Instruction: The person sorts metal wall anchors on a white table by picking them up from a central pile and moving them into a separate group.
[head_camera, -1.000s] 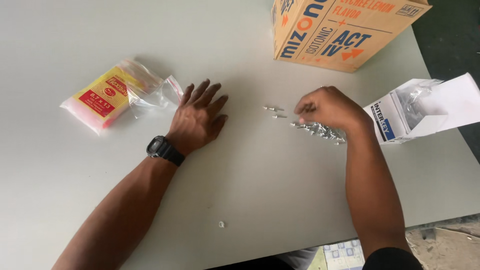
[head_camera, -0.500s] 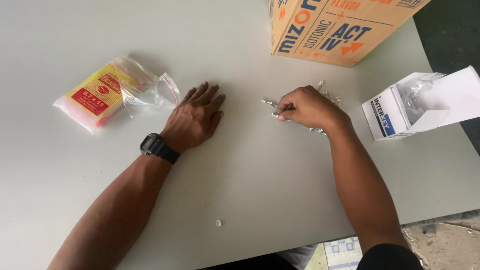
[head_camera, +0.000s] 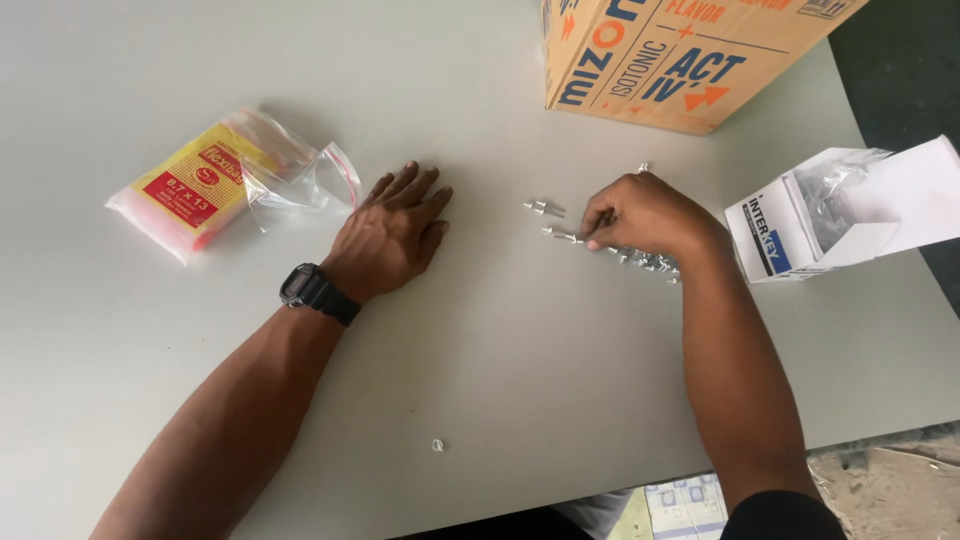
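Note:
My left hand (head_camera: 392, 232) lies flat on the grey table (head_camera: 480, 380), palm down, fingers apart, holding nothing; a black watch is on its wrist. My right hand (head_camera: 645, 212) is curled over a scatter of small silver metal pieces (head_camera: 650, 262), its fingertips pinching or touching one of them (head_camera: 562, 235). Two more silver pieces (head_camera: 545, 208) lie just left of that hand. Most of the pile is hidden under the hand.
A pack of clear zip bags with a yellow and red label (head_camera: 205, 185) lies left of my left hand. A cardboard box (head_camera: 680, 55) stands at the back. An open white carton with a plastic liner (head_camera: 840, 210) sits at right. A tiny piece (head_camera: 437, 445) lies near the front edge.
My right hand has slid left over the silver pieces and back a little. My left hand has stayed flat in place.

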